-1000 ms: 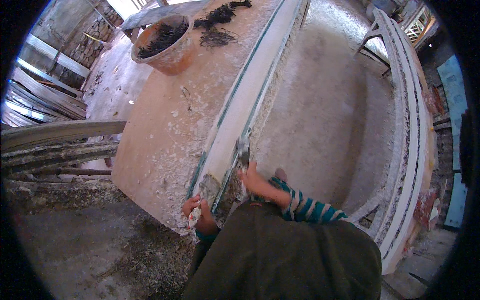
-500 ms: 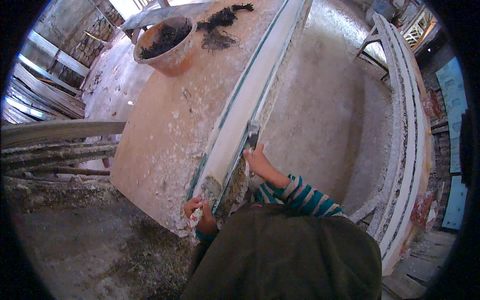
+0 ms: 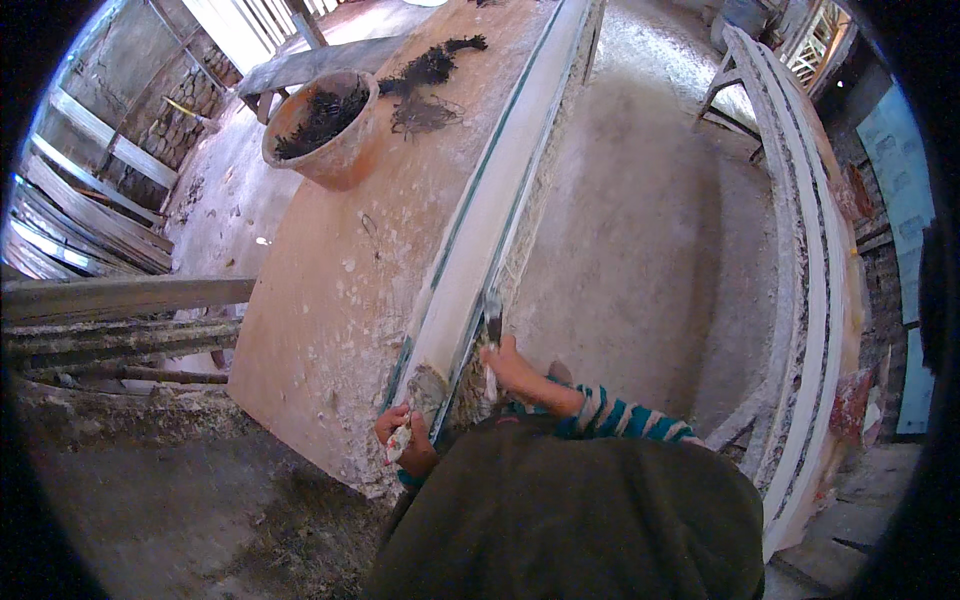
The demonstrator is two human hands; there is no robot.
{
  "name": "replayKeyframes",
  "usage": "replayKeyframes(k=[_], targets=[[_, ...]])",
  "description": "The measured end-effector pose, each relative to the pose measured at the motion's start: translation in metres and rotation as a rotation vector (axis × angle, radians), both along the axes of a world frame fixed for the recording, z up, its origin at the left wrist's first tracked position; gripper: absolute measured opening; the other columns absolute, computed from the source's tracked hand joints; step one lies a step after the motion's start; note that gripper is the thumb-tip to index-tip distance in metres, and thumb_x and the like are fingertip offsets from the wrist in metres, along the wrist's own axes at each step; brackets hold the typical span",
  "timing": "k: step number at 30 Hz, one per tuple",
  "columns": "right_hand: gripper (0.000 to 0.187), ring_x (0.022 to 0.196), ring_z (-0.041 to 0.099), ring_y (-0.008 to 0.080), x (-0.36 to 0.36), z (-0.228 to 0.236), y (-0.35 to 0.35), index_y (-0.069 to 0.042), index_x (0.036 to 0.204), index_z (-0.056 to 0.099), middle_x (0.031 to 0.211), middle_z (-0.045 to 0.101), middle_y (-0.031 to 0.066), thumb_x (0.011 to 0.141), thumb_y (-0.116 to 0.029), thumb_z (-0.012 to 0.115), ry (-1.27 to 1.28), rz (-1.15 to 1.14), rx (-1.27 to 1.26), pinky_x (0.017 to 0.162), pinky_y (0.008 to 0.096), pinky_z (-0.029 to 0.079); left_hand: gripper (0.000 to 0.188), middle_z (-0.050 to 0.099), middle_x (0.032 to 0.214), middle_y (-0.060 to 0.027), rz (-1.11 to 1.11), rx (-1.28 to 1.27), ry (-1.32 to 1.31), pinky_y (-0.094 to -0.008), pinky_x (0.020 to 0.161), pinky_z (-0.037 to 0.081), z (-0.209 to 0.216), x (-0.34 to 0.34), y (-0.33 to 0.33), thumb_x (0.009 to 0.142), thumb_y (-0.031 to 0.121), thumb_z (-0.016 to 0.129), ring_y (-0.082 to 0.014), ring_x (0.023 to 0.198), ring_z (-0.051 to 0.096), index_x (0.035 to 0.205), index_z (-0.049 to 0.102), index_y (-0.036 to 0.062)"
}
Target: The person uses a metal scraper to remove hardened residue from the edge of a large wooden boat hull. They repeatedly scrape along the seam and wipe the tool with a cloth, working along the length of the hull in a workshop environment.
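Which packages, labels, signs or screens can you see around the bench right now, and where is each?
None in view: no package, label, sign or screen shows.
The nearest thing to a container is a round terracotta-coloured bowl of dark fibres at the far left of the plaster-spattered workbench.
A long white plaster moulding runs down the bench's right edge, unmarked.

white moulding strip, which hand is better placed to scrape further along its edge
Right, probably. The right hand already holds a scraper against the moulding strip edge, with its length stretching ahead. The left hand is back at the near end, gripping a white lump.
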State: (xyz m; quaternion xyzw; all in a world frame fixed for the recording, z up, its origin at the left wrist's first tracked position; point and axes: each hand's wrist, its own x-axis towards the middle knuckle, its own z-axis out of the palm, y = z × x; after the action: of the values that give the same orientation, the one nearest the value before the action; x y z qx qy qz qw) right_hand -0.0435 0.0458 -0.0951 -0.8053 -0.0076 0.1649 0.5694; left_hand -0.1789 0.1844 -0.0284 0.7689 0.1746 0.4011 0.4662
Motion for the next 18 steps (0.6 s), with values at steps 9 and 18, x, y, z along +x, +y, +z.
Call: replayKeyframes(k=[9, 18], targets=[[0.057, 0.088, 0.055, 0.0302, 0.046, 0.031, -0.015, 0.006, 0.116, 0.023, 0.099, 0.052, 0.0237, 0.088, -0.037, 0.048, 0.305, 0.119, -0.087, 0.073, 0.0429, 0.044, 0.024, 0.052, 0.091, -0.0134, -0.071, -0.041, 0.018, -0.0381, 0.081, 0.039, 0.004, 0.024, -0.004, 0.075, -0.002, 0.060, -0.0246, 0.088, 0.051, 0.087, 0.041, 0.0059], [0.052, 0.093, 0.054, 0.0413, 0.112, 0.035, -0.036, 0.008, 0.109, 0.027, 0.100, 0.052, 0.0315, 0.087, -0.033, 0.049, 0.150, -0.028, 0.056, 0.078, 0.0449, 0.043, 0.024, 0.050, 0.094, -0.0147, -0.251, -0.120, -0.046, -0.0380, 0.083, 0.040, 0.015, 0.059, -0.026, 0.075, -0.003, 0.059, -0.0246, 0.091, 0.051, 0.088, 0.041, 0.0050]])
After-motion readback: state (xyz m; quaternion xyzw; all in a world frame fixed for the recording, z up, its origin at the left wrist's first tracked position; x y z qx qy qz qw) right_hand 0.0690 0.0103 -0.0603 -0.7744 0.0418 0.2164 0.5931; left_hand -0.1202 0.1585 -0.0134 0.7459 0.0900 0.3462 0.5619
